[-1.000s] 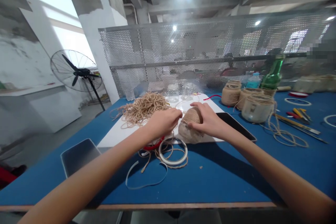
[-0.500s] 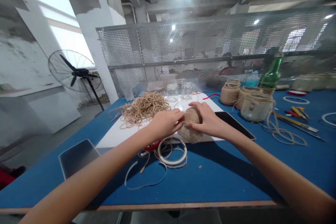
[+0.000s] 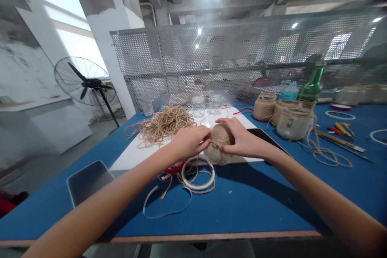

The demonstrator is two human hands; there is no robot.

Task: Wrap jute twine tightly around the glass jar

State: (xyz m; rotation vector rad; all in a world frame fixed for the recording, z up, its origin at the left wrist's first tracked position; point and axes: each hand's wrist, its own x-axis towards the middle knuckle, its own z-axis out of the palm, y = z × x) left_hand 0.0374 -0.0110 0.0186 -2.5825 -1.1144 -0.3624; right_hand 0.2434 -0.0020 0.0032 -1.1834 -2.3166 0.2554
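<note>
A glass jar (image 3: 218, 155) stands tilted at the middle of the table, its upper part wound with brown twine (image 3: 222, 134). My right hand (image 3: 237, 137) is curved round the jar's right side, thumb in front and fingers over the far edge. At the left side my left hand (image 3: 193, 140) has its fingers pinched together close against the winding, apparently on the twine; its fingertips are partly hidden. Below that hand, loose twine loops lie around a white tape roll (image 3: 198, 187) and a red roll (image 3: 176, 167). Behind it spreads a big heap of twine (image 3: 169, 123).
White paper (image 3: 127, 159) lies beneath the heap. Two clear jars (image 3: 198, 107) stand behind. Dark flat panels lie left (image 3: 90, 181) and right (image 3: 266, 141). Rightward are wrapped jars (image 3: 264, 107), a green bottle (image 3: 313, 84), scissors and other tools (image 3: 344, 130). A thin strip (image 3: 167, 213) curls near the front edge.
My right hand's thumb has shifted slightly to the right on the jar, baring more of the winding. The left hand stays nearly in place.
</note>
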